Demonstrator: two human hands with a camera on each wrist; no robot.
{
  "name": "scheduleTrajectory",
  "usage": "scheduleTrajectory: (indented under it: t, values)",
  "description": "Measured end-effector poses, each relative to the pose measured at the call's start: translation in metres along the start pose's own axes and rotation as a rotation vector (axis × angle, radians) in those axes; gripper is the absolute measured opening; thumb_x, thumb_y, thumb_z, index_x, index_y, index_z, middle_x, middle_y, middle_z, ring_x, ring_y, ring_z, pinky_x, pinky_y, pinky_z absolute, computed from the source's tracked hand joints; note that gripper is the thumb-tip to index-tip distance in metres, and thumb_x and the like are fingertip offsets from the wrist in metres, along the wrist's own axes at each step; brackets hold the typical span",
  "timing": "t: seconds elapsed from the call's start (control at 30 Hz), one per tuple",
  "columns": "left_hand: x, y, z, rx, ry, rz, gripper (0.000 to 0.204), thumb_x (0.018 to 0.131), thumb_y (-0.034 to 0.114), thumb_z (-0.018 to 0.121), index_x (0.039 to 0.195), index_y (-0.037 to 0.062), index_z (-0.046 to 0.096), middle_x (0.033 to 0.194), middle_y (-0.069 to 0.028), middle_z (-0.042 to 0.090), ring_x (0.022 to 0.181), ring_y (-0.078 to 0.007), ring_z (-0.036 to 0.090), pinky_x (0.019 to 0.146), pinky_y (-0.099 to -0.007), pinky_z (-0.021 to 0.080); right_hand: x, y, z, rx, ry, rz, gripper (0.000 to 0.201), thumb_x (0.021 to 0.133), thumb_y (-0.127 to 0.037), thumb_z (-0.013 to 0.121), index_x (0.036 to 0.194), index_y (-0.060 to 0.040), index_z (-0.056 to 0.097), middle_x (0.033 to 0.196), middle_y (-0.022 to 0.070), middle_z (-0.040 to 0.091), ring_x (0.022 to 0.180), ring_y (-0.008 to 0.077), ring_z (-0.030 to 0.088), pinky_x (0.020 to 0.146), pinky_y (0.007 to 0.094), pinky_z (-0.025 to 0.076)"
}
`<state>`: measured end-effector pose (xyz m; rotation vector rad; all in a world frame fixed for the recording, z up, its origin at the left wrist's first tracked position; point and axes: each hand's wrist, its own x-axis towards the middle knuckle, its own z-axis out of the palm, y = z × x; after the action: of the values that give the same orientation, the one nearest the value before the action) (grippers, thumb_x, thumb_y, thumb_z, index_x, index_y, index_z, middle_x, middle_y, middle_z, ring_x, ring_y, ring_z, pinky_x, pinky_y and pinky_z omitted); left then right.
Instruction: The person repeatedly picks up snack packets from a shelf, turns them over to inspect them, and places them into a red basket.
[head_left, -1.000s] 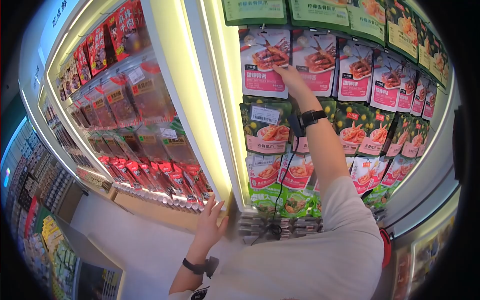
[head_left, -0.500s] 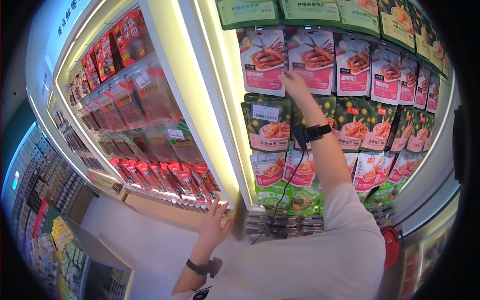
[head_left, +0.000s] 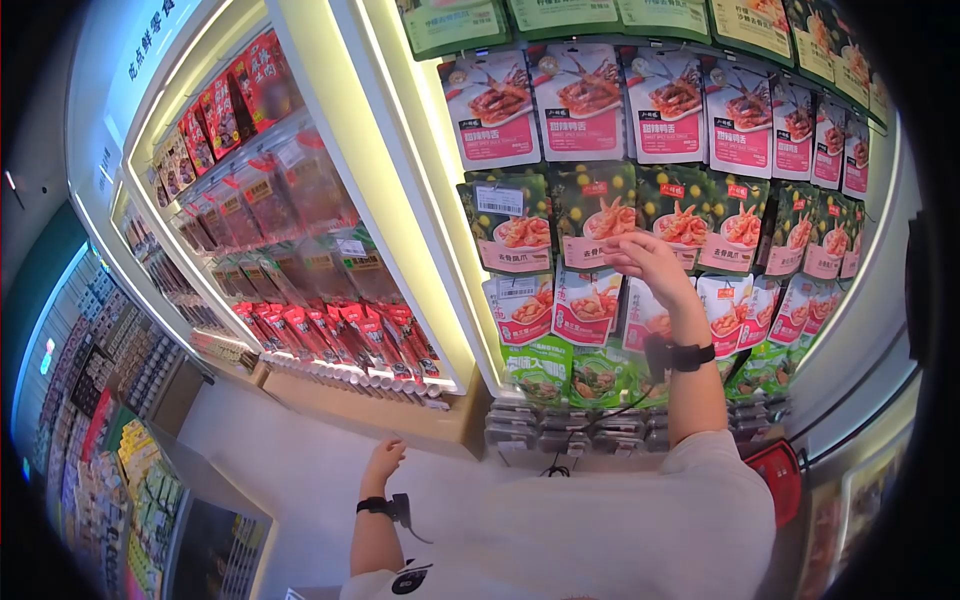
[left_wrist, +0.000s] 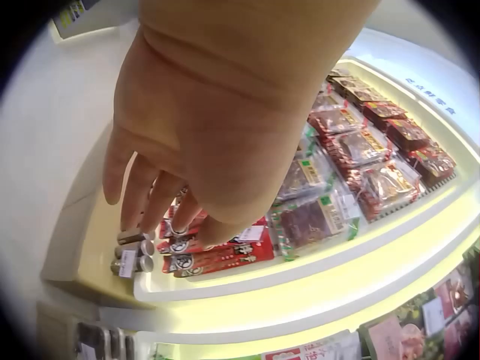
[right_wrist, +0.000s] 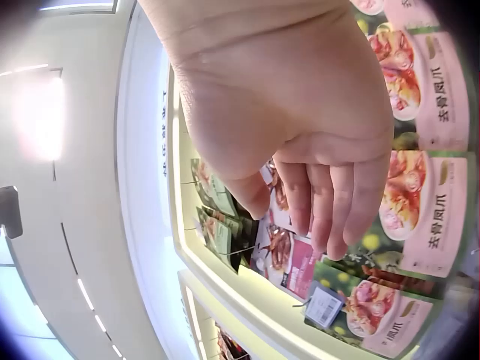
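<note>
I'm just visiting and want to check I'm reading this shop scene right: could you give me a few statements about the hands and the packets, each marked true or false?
1. The right hand is raised in front of the green packets. True.
2. The right hand has its grip closed round a pink packet. False: its fingers hang loosely and hold nothing, and the pink packets hang in the row above it.
3. The left hand is low, near the ledge below the red packets. True.
4. The left hand holds a red packet. False: it holds nothing.
5. Both wrists carry a dark band. True.
</note>
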<state>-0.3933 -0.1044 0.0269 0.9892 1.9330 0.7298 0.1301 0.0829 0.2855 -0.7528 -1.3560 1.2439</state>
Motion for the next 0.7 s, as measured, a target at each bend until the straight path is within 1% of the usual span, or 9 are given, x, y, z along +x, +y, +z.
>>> scheduleTrajectory:
  t: [0.13,0.2,0.27,0.3,0.37,0.4,0.47,0.57,0.7]
  values:
    - [-0.036,-0.118,0.028,-0.372,-0.033,-0.403,0.041,0.088,0.026,0.05,0.121,0.0025,0.046,0.111,-0.0149,0.058,0.096,-0.0255,0.06,0.076,-0.0363,0.049,-0.094,0.108,-0.083,-0.205,0.111,0.247,0.025,0.088,-0.024,0.055,0.101,-0.0038,0.061,0.093,0.0069,0.064,0.08,0.0151,0.063,0.068,0.0267,0.051]
    - [-0.051,-0.19,0.051,-0.53,-0.07,-0.495,0.04,0.089,0.021,0.047,0.122,-0.0019,0.042,0.113,-0.0226,0.055,0.097,-0.0332,0.059,0.073,-0.0412,0.05,-0.168,0.152,-0.104,-0.046,0.34,0.502,0.025,0.084,-0.026,0.059,0.094,-0.003,0.063,0.083,0.0073,0.064,0.068,0.0157,0.061,0.058,0.0267,0.049]
    - [-0.073,-0.23,0.078,-0.626,-0.103,-0.647,0.038,0.091,0.021,0.044,0.121,-0.0011,0.04,0.114,-0.0251,0.053,0.098,-0.0379,0.057,0.074,-0.0462,0.05,-0.259,0.2,-0.136,-0.228,0.405,0.766,0.023,0.083,-0.022,0.058,0.086,0.0,0.064,0.069,0.0071,0.061,0.052,0.0162,0.055,0.047,0.0287,0.044]
    - [-0.079,-0.235,0.091,-0.709,-0.066,-0.769,0.042,0.09,0.02,0.045,0.124,-0.0023,0.037,0.112,-0.0268,0.053,0.097,-0.0372,0.056,0.078,-0.0466,0.048,-0.32,0.326,-0.214,-0.313,0.243,0.775,0.016,0.083,-0.017,0.056,0.081,-0.0013,0.06,0.066,0.0094,0.06,0.051,0.0204,0.058,0.044,0.0312,0.046]
    - [-0.08,-0.267,0.116,-0.768,-0.121,-0.788,0.042,0.092,0.021,0.04,0.126,-0.0027,0.034,0.116,-0.0244,0.051,0.099,-0.0364,0.056,0.08,-0.047,0.048,-0.431,0.306,-0.207,-0.652,0.069,1.163,0.018,0.08,-0.011,0.056,0.094,-0.0009,0.061,0.082,0.0113,0.067,0.074,0.0211,0.066,0.061,0.0347,0.054]
    - [-0.069,-0.273,0.124,-0.495,-0.559,-0.541,0.045,0.092,0.024,0.041,0.127,-0.0042,0.033,0.117,-0.0204,0.052,0.102,-0.0321,0.056,0.084,-0.0441,0.048,-0.481,0.303,-0.21,-0.795,-0.06,1.196,0.024,0.082,-0.017,0.055,0.101,-0.0035,0.061,0.089,0.0108,0.066,0.08,0.0223,0.065,0.069,0.0358,0.051]
    - [-0.07,-0.267,0.151,-0.626,-0.205,-0.739,0.04,0.092,0.026,0.042,0.122,-0.0007,0.039,0.107,-0.0183,0.054,0.091,-0.0297,0.056,0.073,-0.0432,0.047,-0.579,0.295,-0.217,-1.081,-0.339,1.226,0.036,0.085,-0.028,0.051,0.113,-0.0087,0.059,0.101,0.0099,0.065,0.091,0.0246,0.063,0.085,0.0379,0.047]
    - [-0.066,-0.254,0.2,-0.509,-0.155,-0.689,0.033,0.091,0.028,0.044,0.113,0.0047,0.047,0.092,-0.0153,0.058,0.075,-0.0261,0.056,0.056,-0.0418,0.046,-0.678,0.292,-0.217,-1.139,-0.401,1.187,0.036,0.084,-0.028,0.054,0.111,-0.0055,0.059,0.104,0.0142,0.063,0.093,0.0275,0.062,0.081,0.0413,0.048]
    - [-0.041,-0.19,0.252,0.432,-0.696,-0.035,0.042,0.089,0.024,0.048,0.12,-0.0031,0.043,0.112,-0.0157,0.055,0.099,-0.0266,0.056,0.081,-0.0386,0.047,-0.746,0.278,-0.216,-1.228,-0.515,1.161,0.037,0.083,-0.028,0.056,0.109,-0.0022,0.058,0.107,0.0186,0.062,0.095,0.0303,0.061,0.076,0.0447,0.05]
